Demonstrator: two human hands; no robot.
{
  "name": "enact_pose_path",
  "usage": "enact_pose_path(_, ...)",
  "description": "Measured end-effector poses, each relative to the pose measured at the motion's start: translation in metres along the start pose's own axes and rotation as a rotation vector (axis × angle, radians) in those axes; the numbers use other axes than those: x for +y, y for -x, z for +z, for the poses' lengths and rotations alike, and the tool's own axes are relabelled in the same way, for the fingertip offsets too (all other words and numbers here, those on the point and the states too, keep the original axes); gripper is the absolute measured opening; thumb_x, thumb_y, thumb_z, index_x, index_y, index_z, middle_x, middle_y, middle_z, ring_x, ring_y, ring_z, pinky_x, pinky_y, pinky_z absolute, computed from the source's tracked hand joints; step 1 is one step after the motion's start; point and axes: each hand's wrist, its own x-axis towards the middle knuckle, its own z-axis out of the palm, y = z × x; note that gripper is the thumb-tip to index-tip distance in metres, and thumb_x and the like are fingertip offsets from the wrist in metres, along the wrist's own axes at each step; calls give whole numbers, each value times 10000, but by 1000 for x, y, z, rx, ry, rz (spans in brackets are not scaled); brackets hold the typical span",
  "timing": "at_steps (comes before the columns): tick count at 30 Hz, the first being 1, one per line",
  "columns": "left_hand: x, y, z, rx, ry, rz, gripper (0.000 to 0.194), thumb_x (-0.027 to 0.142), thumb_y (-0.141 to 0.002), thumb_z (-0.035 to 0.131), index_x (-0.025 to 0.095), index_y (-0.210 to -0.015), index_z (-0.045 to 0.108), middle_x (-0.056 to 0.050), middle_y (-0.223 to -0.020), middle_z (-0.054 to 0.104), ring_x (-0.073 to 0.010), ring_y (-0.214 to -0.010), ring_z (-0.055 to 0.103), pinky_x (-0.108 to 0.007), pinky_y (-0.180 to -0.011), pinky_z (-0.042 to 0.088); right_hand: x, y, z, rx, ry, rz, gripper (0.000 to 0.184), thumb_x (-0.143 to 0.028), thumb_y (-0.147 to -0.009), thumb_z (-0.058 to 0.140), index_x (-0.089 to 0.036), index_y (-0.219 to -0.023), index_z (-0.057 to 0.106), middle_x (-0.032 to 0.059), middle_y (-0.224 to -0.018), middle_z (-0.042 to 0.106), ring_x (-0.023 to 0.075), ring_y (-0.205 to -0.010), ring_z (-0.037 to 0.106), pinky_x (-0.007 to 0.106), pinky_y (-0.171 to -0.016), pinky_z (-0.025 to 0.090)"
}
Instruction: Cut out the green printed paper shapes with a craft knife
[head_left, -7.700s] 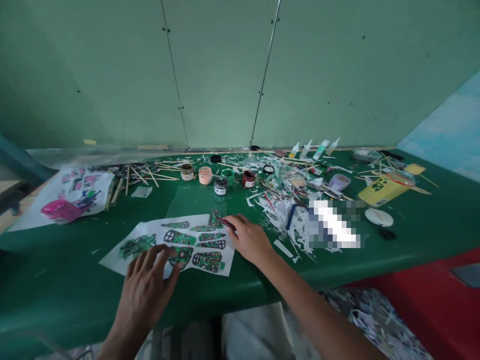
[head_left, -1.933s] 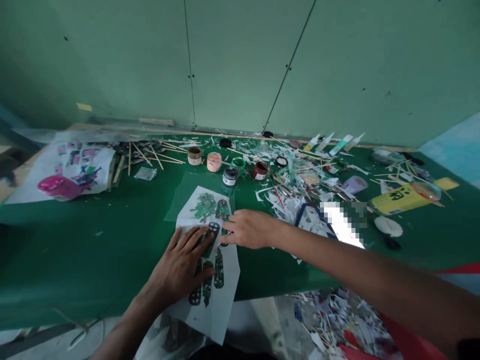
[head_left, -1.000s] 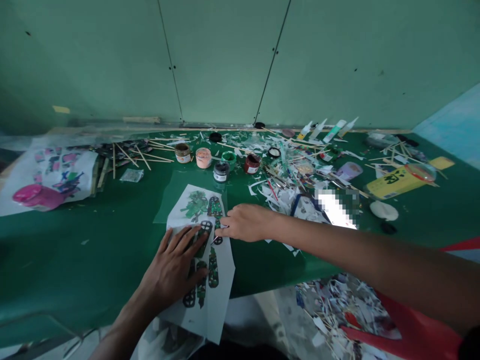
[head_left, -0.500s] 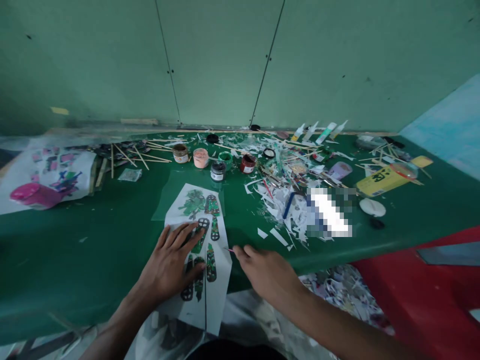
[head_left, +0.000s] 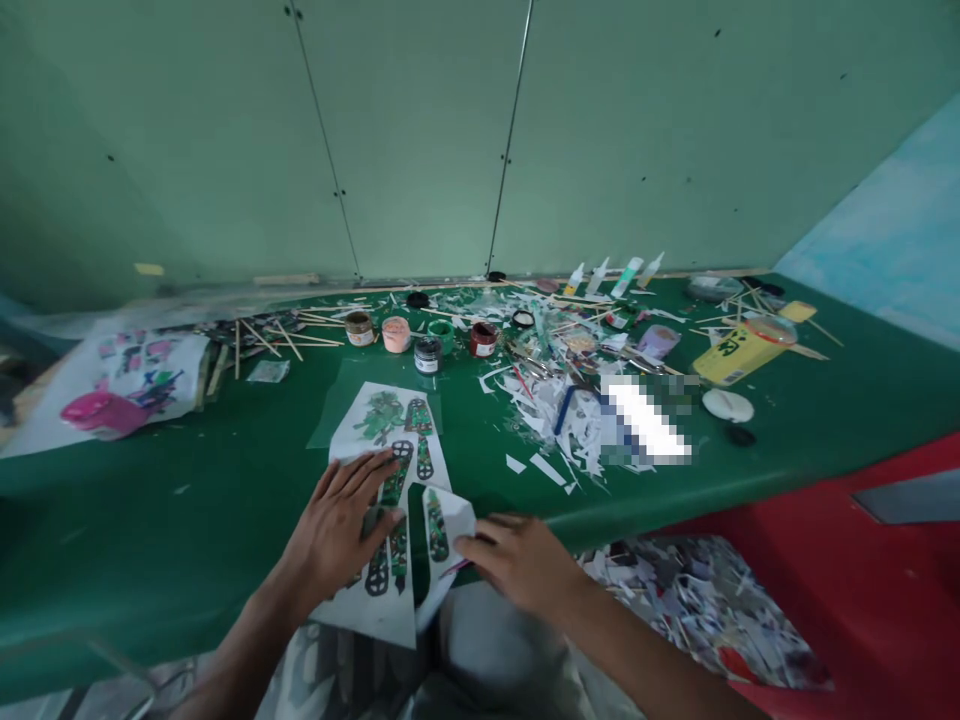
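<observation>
A white sheet (head_left: 375, 612) printed with dark green shapes and a tree lies over the table's front edge. My left hand (head_left: 337, 522) rests flat on it, fingers stretched out. At the sheet's right side, a separated piece of paper (head_left: 456, 513) with one long green shape is lifted and bent, pinched in my right hand (head_left: 523, 562). A thin pink tool (head_left: 455, 567) is in that same hand; its tip and kind are unclear. Between the piece and the sheet there is a gap showing the green table.
Behind the sheet stand several open paint jars (head_left: 428, 355). Paper scraps (head_left: 544, 467) and sticks cover the right part of the green table (head_left: 225, 520). A yellow container (head_left: 739, 352) lies farther right. At left is a pink object (head_left: 105, 412). A scrap-filled bin (head_left: 697, 600) stands below.
The paper's right part has come apart from the sheet, and my right hand now holds it, lower and nearer. My left hand stays pressed on the sheet. The camera view has shifted slightly.
</observation>
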Motion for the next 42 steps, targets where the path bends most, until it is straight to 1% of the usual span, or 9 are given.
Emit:
enact_pose_path(6, 4, 16, -15, 172, -217, -327, 479, 412, -937, 298, 213, -1263, 587, -161, -1215, 621, -369, -1020, 582, -512, -748, 478, 33, 41, -12, 315, -41, 211, 239, -108, -845, 521, -229, -1000, 656, 34, -868, 729, 163, -768, 677, 254, -638, 496)
enact_pose_path(14, 8, -30, -11, 385, 104, -500, 407, 471, -883, 424, 173, -1100, 599, -195, -1141, 570, -402, -1120, 502, -595, -891, 400, 28, 28, -16, 603, -137, 382, 350, -96, -858, 450, -215, -1087, 687, 44, -1018, 748, 174, -919, 702, 281, -793, 559)
enact_pose_path(19, 36, -48, -3, 297, 410, -374, 394, 428, -969, 238, 190, -1176, 474, -59, -888, 632, -178, -747, 622, -328, -663, 501, 16, 0, -14, 480, -279, 386, 546, -55, -813, 436, -237, -1311, 570, 31, -1248, 658, 169, -1090, 640, 315, -929, 520)
enact_pose_path(23, 60, -47, 2, 143, 552, -235, 383, 414, -922, 417, 208, -1245, 421, 42, -700, 615, -120, -555, 579, -240, -524, 455, 9, -10, -14, 440, -436, 445, 537, -102, -824, 469, -248, -1336, 541, 38, -1227, 672, 185, -1066, 652, 320, -902, 525)
enact_pose_path(27, 80, -44, 3, 89, 527, -214, 297, 369, -901, 464, 225, -1161, 456, 66, -623, 599, -131, -509, 575, -236, -478, 440, 17, -13, -15, 498, -661, 626, 413, -248, -868, 506, -223, -1276, 564, 61, -1095, 724, 211, -957, 689, 338, -832, 540)
enact_pose_path(30, 83, -42, 0, 104, 420, -203, 262, 395, -891, 476, 251, -1105, 523, 14, -742, 671, -188, -656, 642, -303, -580, 499, 33, -14, -19, 540, -705, 712, 296, -235, -859, 501, -215, -1134, 607, 66, -1074, 724, 213, -976, 676, 337, -831, 521)
enact_pose_path(34, 52, -40, 1, 172, 247, -198, 289, 393, -888, 427, 266, -1047, 632, -88, -1129, 663, -331, -1059, 599, -536, -923, 451, 50, -9, -30, 330, -582, 738, 306, -182, -853, 494, -214, -1143, 587, 61, -992, 725, 216, -902, 677, 310, -748, 496)
enact_pose_path(37, 29, -42, 7, 214, 13, -145, 367, 369, -896, 402, 274, -1186, 606, -87, -1258, 614, -351, -1172, 538, -554, -957, 442, 53, -7, -37, 126, -522, 665, 318, -182, -858, 514, -211, -1166, 588, 40, -884, 719, 203, -809, 675, 269, -652, 459)
enact_pose_path(42, 51, -39, 14, 208, -24, -104, 351, 265, -926, 370, 246, -1183, 608, -92, -1303, 583, -311, -1140, 554, -511, -915, 464, 54, -18, -43, 13, -233, 508, 326, -264, -914, 490, -229, -1223, 588, 83, -1115, 663, 177, -808, 662, 260, -627, 443)
